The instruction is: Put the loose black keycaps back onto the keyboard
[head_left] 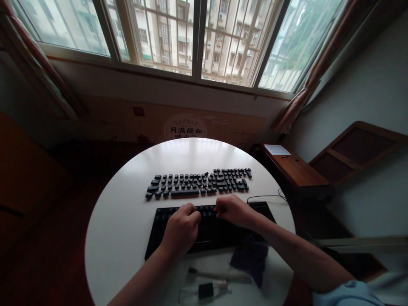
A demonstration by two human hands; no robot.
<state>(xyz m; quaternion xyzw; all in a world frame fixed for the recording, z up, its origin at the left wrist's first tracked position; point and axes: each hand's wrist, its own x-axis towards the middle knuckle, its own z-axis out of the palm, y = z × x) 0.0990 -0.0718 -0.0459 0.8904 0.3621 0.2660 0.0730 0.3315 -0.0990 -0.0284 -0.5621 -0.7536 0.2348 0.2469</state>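
A black keyboard (204, 244) lies on the round white table, with several keycaps in its far rows and its nearer part bare. My left hand (182, 227) rests over the keyboard's left half, fingers curled and thumb drawn in at the upper rows. Further right, my right hand (234, 210) is closed in a pinch at the far key row; its fingertips hide whatever is between them. Beyond the keyboard, loose black keycaps (191, 186) are spread in rows matching a keyboard's layout, among them a long space bar (185, 193).
Near the front of the table (111, 238) lie a dark purple cloth (250, 259), a small brush (216, 275) and a clear container with a black part (205, 290). A thin cable (264, 196) runs off to the right. A wooden side table (296, 174) stands at right.
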